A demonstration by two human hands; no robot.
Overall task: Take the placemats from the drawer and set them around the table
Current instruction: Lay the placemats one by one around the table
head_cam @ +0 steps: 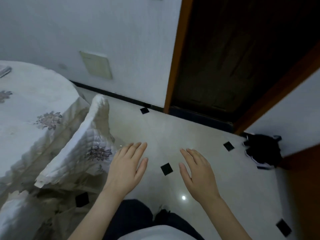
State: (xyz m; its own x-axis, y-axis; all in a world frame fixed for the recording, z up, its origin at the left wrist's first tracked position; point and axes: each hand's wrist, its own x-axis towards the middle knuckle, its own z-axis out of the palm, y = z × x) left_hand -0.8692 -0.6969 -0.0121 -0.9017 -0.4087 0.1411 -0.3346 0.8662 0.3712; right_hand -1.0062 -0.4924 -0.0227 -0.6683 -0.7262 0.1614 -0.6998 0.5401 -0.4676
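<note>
My left hand point(129, 168) and right hand point(199, 172): fingers spread, holding nothing. No placemats or drawer in view. Table point(26, 104) beside me, edge bare. Task seems barely begun.

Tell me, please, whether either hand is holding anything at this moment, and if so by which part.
Nothing is held. The left hand and right hand are both open, fingers spread, palms down above the tiled floor, beside the cloth-covered table.
</note>
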